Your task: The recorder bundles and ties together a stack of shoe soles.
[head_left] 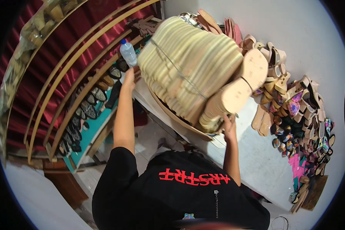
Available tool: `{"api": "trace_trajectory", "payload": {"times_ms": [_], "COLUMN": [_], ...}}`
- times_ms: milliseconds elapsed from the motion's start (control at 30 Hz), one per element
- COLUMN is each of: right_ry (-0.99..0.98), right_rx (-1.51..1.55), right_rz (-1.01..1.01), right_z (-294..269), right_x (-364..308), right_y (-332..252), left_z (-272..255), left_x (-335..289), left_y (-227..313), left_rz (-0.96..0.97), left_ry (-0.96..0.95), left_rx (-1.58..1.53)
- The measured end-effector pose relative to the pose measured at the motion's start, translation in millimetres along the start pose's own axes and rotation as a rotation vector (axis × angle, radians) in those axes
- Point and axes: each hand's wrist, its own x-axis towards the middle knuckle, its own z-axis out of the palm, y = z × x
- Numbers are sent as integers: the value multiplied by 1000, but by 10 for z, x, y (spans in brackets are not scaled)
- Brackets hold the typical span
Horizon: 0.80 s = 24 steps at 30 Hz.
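A brown box, low and wide, stands at the near edge of the white table, heaped with shoe insoles. One large bundle of pale insoles lies packed on edge, tied round with a thin cord. Against its right side leans a smaller tied bundle of beige insoles. My left hand is closed on the box's left end, its fingertips partly hidden. At the near right corner, my right hand is closed on the box, right below the smaller bundle.
Beside my left hand stands a clear bottle with a blue cap. Shoes line a teal shelf at left, behind curved wooden rails. Piled sandals and shoe parts cover the right side of the white table, along the wall.
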Motion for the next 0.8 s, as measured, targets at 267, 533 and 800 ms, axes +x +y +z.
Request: {"api": "trace_trajectory", "payload": {"times_ms": [267,533,800], "right_ry": [68,56,6], "right_rx": [-1018,-358,-190], "right_rz": [-282,323,182], "right_z": [-493,-343,-437], "right_x": [346,281,337], "right_y": [425,-53,146], "left_z": [460,425,638], "left_x": [356,557,669], "left_y": [116,25,-18], "left_rz": [-227,-267,-265], "left_ry": [-732,-871,-987], "left_rx": [88,127,129]}}
